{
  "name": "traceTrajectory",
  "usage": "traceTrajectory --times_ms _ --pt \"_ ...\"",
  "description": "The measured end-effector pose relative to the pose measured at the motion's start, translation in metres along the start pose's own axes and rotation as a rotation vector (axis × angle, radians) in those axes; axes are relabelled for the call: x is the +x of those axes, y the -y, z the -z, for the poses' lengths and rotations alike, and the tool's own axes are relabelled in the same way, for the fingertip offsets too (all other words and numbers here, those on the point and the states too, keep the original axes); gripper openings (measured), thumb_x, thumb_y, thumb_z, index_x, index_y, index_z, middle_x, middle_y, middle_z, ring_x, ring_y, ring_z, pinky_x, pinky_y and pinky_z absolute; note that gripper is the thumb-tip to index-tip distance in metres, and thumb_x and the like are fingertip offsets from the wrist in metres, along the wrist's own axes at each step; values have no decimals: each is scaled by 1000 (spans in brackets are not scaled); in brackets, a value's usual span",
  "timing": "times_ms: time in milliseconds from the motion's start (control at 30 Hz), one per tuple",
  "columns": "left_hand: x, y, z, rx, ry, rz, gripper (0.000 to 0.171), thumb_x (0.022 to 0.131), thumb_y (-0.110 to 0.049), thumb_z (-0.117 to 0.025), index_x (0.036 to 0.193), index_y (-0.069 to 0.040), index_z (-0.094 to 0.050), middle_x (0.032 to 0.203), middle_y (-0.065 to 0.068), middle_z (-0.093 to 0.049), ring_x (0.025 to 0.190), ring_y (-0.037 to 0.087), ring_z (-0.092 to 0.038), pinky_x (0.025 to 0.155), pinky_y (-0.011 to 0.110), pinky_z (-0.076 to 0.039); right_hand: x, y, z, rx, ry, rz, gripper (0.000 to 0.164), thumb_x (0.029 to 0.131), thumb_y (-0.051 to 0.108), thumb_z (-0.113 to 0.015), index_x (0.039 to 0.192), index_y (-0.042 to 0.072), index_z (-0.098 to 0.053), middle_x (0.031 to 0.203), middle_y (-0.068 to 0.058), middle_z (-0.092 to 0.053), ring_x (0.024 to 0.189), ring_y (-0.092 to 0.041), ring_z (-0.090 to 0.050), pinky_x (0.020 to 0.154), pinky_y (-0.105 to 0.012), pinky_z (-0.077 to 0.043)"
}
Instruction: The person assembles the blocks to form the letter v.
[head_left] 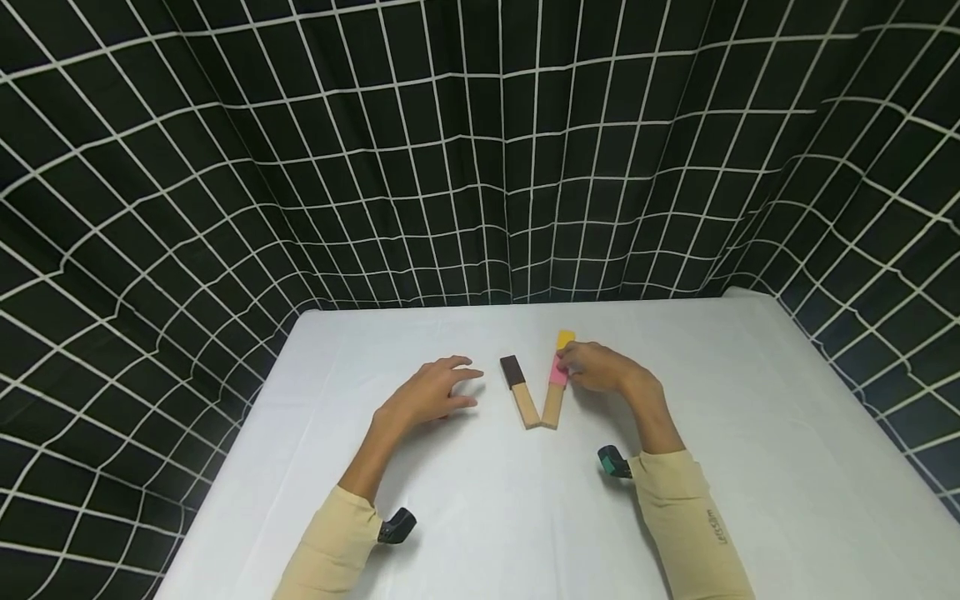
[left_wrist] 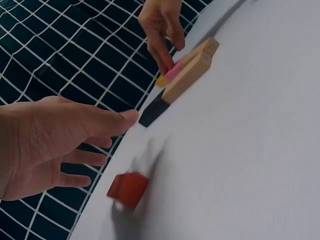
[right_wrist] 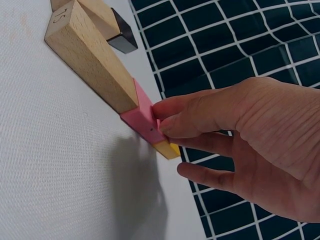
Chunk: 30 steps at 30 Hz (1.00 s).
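On the white table [head_left: 480, 508] two narrow bars of blocks form a V. One bar has a wooden block [head_left: 527, 407] with a dark brown block [head_left: 513, 372] at its far end. The other has a wooden block [head_left: 552, 406], a pink block [head_left: 557, 372] and a yellow block [head_left: 566, 337] in line. My right hand [head_left: 600, 367] touches the pink block with its fingertips; in the left wrist view the thumb stands a little off it. Left of the dark block, my left hand [head_left: 429, 390] hovers with spread fingers, holding nothing.
A black grid-lined curtain [head_left: 480, 167] surrounds the table's back and sides. Dark camera mounts, one at the left wrist [head_left: 397, 526] and one at the right [head_left: 614, 462], stick out from the sleeves. A red-orange block-like thing [left_wrist: 128, 189] appears blurred below my left hand.
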<state>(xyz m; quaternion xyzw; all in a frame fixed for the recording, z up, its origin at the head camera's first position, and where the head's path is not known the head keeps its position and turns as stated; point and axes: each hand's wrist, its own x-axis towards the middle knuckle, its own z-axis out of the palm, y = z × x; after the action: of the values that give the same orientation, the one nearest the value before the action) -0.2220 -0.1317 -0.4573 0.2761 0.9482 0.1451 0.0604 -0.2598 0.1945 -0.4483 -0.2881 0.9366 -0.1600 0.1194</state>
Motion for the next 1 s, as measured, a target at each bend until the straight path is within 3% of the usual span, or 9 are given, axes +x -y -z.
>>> traceTrajectory --times_ms 167,500,800,1000 --pt "-11 5 4 34 15 3 55 94 -37 -78 145 -21 -64 156 10 -55 148 29 -50 122 53 -41 1 -3 2 7 1 3 31 93 -7 -63 123 -4 -74 141 -25 -65 137 -45 -58 116 -56 -47" --pt "-24 20 6 12 27 -15 59 86 -31 -87 141 -19 -68 152 13 -58 144 32 -53 119 56 -44 -1 -1 3 22 -1 6 31 94 -7 -64 123 -5 -73 142 -25 -64 137 -45 -58 116 -56 -47" --pt "-31 28 4 25 45 -43 44 86 -19 -86 129 -18 -75 137 9 -67 124 28 -65 108 52 -52 1 0 1 33 -1 10 31 94 -8 -63 123 -5 -73 142 -25 -64 136 -44 -59 115 -55 -49" --pt "-29 29 1 21 45 -33 34 88 -18 -84 122 -19 -78 137 8 -66 124 28 -65 108 52 -52 0 -1 -1 30 -8 -3 31 93 -8 -63 122 -4 -74 141 -25 -65 136 -44 -60 114 -54 -49"
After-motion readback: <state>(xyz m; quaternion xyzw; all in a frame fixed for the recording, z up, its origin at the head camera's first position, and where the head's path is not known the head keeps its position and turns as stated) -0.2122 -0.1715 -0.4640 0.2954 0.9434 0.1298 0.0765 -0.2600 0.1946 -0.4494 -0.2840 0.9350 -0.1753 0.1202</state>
